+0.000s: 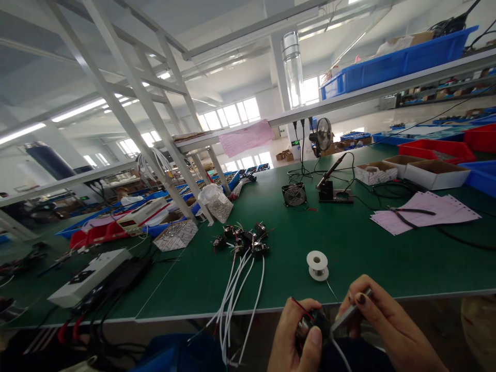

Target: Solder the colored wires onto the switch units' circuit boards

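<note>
Near the bottom of the head view, my left hand (296, 336) is closed around a small black component (312, 321) with a red wire and a white cable. To its right, my right hand (372, 315) pinches a flat grey metal tool (351, 316), its lower end at the component. A white spool (318, 265) stands on the green table (282, 248) just beyond my hands, a thin strand running from it toward my right hand. Further left lies a pile of similar components (246, 240) with long white cables (242, 289) hanging over the table's front edge.
A soldering iron in its stand (330, 188) and a small black fan (294, 195) are at the back. Pliers (411, 212) lie on pink papers (445, 217) at right, near white boxes (437, 174). A white power strip (91, 276) is at left.
</note>
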### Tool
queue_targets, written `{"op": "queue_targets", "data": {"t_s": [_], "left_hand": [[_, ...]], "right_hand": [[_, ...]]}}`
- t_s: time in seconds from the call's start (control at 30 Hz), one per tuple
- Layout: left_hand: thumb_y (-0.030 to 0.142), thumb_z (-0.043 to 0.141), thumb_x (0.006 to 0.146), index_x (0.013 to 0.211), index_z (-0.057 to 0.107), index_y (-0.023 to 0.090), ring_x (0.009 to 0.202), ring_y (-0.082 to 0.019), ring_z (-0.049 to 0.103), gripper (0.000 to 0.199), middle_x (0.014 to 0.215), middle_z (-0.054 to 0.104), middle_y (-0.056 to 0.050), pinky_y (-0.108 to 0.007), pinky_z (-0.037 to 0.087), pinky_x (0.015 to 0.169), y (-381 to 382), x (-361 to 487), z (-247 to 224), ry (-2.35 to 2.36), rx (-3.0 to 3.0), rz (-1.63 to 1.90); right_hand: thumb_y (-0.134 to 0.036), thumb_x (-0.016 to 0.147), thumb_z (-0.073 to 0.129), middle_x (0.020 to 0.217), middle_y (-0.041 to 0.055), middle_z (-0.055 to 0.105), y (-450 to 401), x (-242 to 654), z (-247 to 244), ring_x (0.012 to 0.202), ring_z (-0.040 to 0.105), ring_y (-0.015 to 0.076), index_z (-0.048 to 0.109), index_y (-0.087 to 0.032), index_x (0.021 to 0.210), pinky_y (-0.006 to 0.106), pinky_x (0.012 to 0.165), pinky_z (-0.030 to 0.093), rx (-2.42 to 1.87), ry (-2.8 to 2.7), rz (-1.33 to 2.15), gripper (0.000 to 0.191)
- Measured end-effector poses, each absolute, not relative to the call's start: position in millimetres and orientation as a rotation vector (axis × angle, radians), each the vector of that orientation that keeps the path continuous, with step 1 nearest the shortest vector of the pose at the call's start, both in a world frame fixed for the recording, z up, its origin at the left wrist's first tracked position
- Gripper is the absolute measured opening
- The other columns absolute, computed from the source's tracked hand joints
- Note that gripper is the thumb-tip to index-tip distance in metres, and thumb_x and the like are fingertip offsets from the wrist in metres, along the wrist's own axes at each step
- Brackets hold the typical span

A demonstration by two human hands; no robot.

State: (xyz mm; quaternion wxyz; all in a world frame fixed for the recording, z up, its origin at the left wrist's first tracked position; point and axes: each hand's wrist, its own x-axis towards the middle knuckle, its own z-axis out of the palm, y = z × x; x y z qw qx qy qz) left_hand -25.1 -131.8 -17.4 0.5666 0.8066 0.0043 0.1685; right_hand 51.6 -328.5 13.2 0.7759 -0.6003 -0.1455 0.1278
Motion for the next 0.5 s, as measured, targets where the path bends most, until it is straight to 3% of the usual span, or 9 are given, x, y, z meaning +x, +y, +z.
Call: {"op": "queue_targets", "data": {"t_s": [0.17, 0.33, 0.5], "left_hand": [[0.077, 0.055, 0.108, 0.132, 0.08, 0.023, 0.107, -0.028, 0.071, 0.065, 0.12, 0.077, -0.01, -0.039, 0.057, 0.101, -133, -27, -9, 0.022, 1.886, 0.339], [0.064, 0.06, 0.11, 0.136, 0.079, 0.024, 0.122, -0.031, 0.071, 0.051, 0.132, 0.078, -0.012, -0.041, 0.058, 0.106, -131, -28, -6, 0.029, 1.896, 0.308], [0.061, 0.057, 0.112, 0.138, 0.077, 0.024, 0.117, -0.029, 0.073, 0.049, 0.131, 0.077, -0.012, -0.039, 0.06, 0.101, -129, -27, -9, -0.05, 1.908, 0.324]], "right_hand": [[-0.077, 0.106, 0.067, 0.084, 0.0026, 0.077, -331, 54, 10, 0.071, 0.07, 0.0167, 0.067, -0.023, 0.091, 0.031, 0.074, 0.063, -1.321, -0.362, 0.231, 0.055], [-0.065, 0.112, 0.066, 0.082, 0.0029, 0.081, -334, 59, 9, 0.065, 0.075, 0.0138, 0.069, -0.023, 0.093, 0.023, 0.067, 0.064, -1.29, -0.494, 0.145, 0.046], [-0.06, 0.113, 0.068, 0.086, 0.003, 0.084, -335, 59, 12, 0.066, 0.076, 0.0112, 0.07, -0.023, 0.095, 0.018, 0.068, 0.064, -1.282, -0.503, 0.128, 0.041]]}}
